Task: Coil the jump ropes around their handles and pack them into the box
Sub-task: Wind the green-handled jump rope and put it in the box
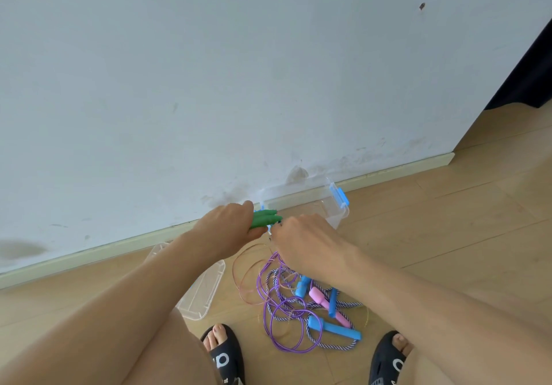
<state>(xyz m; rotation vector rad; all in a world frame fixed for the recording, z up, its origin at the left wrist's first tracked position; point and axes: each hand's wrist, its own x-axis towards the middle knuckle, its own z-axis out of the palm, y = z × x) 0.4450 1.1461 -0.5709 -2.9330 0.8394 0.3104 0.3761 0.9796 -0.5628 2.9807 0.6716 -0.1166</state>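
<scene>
We hold the green handles [264, 219] in the left hand [230, 223], fingers curled round them. The right hand [301, 235] pinches the clear rope [248, 268] at the handle ends. The box [337, 208] stands at 1 o'clock of the hands. Risk: the trailing rope crosses the purple rope [286, 325] at 6 o'clock. Winding may drag that tangle up and snag the coil.

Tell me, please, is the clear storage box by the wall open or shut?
Open: the box has no cover on top, and its clear lid lies apart on the floor.
</scene>
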